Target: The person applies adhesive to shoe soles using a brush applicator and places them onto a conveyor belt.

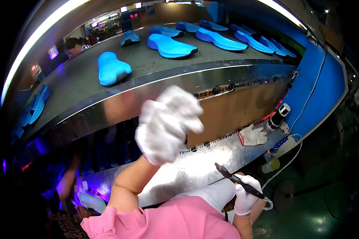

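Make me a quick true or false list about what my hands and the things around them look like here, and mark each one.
1. The right hand holds a black tool. True.
2. The left hand is bare. False: it is gloved in white.
3. Blue sole-shaped pieces lie on the dark belt. True.
4. The loose glove has a blue cuff edge. False: the edge is red.
5. The right hand shows higher in the picture than the left. False: the left is higher.

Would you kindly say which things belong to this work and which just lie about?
Likely in use:
black pen-shaped tool in the right hand
blue foot-shaped pieces on the dark belt

Likely idle:
white red-cuffed fabric glove
black-and-white cylinder
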